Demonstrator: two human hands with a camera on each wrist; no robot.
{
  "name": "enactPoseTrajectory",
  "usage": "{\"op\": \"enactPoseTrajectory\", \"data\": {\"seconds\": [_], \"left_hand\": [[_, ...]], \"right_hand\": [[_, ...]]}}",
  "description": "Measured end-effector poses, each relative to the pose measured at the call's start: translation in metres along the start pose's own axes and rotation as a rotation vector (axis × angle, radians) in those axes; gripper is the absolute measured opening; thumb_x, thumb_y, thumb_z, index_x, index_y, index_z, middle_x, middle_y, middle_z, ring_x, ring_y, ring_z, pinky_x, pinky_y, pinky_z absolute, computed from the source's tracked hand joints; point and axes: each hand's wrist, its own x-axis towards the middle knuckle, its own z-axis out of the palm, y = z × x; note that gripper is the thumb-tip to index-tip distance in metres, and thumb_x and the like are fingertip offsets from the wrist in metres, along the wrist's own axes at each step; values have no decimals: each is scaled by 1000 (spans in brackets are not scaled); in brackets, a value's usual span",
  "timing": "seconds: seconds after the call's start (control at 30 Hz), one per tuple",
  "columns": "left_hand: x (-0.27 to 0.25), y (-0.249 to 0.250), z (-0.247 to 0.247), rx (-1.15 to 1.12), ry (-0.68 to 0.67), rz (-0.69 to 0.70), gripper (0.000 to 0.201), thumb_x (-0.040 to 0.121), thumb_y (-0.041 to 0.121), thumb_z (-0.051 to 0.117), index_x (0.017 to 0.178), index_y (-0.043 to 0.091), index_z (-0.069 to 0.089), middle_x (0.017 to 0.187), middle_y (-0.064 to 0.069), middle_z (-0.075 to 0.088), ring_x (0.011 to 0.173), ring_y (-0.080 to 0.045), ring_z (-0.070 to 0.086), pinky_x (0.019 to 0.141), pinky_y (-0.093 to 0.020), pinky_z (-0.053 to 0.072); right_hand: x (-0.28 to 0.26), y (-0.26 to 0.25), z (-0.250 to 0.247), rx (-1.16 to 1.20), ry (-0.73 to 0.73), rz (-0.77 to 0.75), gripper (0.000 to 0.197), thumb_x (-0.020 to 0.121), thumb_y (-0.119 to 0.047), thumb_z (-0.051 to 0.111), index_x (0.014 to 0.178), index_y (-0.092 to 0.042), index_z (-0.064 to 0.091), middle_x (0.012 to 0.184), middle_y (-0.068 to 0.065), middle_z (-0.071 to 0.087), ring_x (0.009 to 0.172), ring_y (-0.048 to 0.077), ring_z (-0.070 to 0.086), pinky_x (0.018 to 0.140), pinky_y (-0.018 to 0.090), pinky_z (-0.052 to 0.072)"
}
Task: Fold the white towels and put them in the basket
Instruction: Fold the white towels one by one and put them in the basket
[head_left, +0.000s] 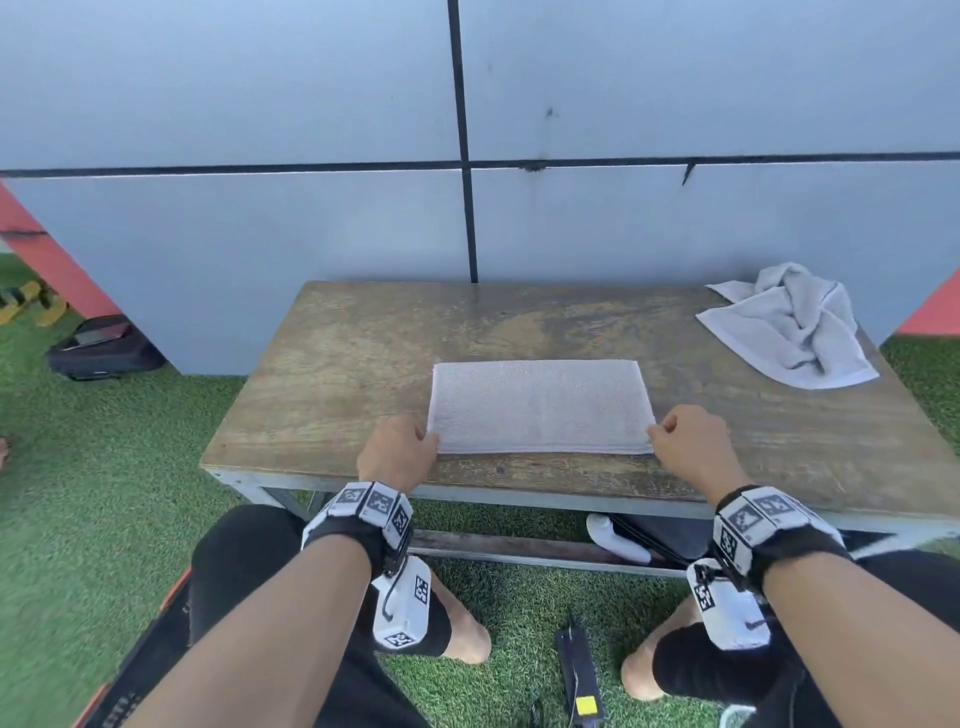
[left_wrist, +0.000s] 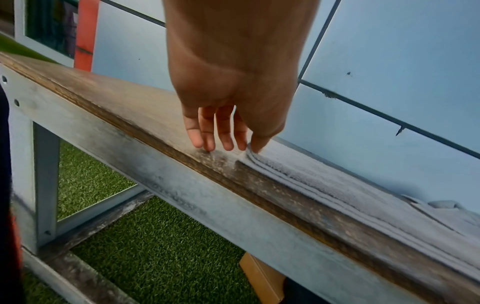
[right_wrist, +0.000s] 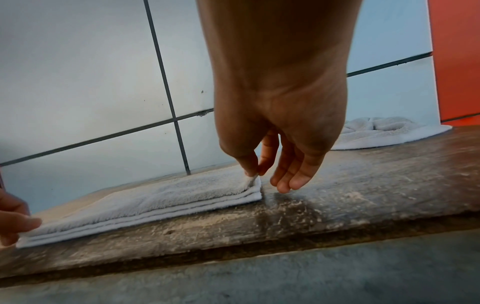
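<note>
1. We count two white towels: a folded towel (head_left: 540, 405) near the front edge of the worktop (head_left: 353, 364), and a crumpled towel (head_left: 795, 327) at its far right corner.
2. The folded towel is a flat, layered terry rectangle.
3. Our left hand (head_left: 397, 452) and right hand (head_left: 688, 447) pinch its near corners, thumb against fingers (right_wrist: 249, 164).
4. The worktop is worn wood on a grey metal frame.

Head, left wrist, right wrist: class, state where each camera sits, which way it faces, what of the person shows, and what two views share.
Head: worn high, looking down at the table; both forearms, left hand, right hand, knees.
Left wrist: looks along the left hand at the folded towel corner.
Right wrist: looks along the right hand pinching the other corner.
Shared: both wrist views show the folded towel and crumpled towel.
</note>
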Motion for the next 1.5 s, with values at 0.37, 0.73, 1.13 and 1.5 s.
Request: {"op": "enactPoseTrajectory", "data": {"seconds": [0.37, 0.73, 1.13, 1.5], "left_hand": [[10, -15, 3, -189, 74, -13, 37, 87, 21, 61, 56, 17, 42, 45, 5, 42, 41, -14, 39, 48, -23, 36], [20, 34, 20, -42, 153, 283, 27, 97, 29, 55, 120, 14, 54, 123, -1, 51, 114, -16, 47, 102, -31, 42], [40, 75, 103, 270, -39, 512, 68, 97, 42, -3, 160, 21, 12, 167, 3, 8, 154, -22, 0, 125, -43, 0], [38, 72, 103, 222, -4, 473, 54, 107, 39, 18, 160, 28, 10, 168, 3, 2, 154, -19, -5, 125, -43, -3]], "right_hand": [[-1, 1, -13, -5, -177, -3, 40, 83, -20, 63, 54, -17, 36, 53, 2, 34, 49, 18, 32, 56, 28, 36], [2, -40, 14, -337, 75, -293, 40, 89, -33, 53, 123, -14, 48, 135, 12, 43, 126, 30, 37, 103, 47, 37], [19, -58, 106, -379, -104, -489, 63, 99, -42, 2, 159, -23, -1, 166, -9, -8, 152, 11, -11, 124, 45, -1], [20, -58, 107, -361, -69, -448, 61, 100, -45, 6, 158, -30, -3, 166, -9, -11, 153, 17, -13, 124, 47, -2]]}}
